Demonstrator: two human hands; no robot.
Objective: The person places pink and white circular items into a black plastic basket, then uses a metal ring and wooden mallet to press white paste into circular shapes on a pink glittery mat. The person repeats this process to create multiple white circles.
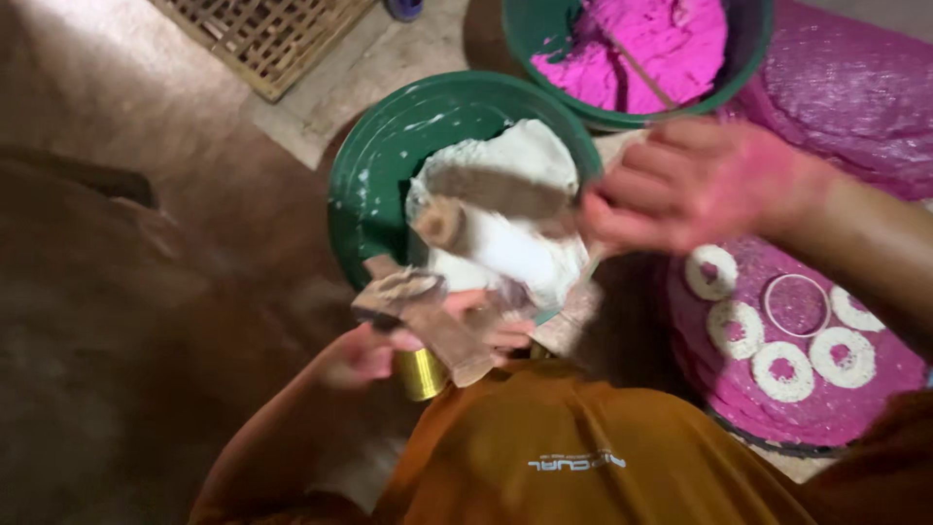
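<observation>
My left hand (384, 352) is low in the middle. It grips a small gold cylinder (423, 373) together with some brown, paste-smeared flat pieces (428, 316). My right hand (690, 185), stained pink, comes in from the right and is closed on a flat wooden stick (491, 192). The stick is blurred and lies over the white paste (505, 248) in a green bowl (364, 185). The two hands are apart, with the bowl's near rim between them.
A second green bowl (750, 58) with pink paste (651, 44) stands behind. At right, a stack of pink round sheets (875, 389) carries several white rings (782, 371) and a thin metal ring (797, 304). A bamboo lattice (262, 34) lies top left.
</observation>
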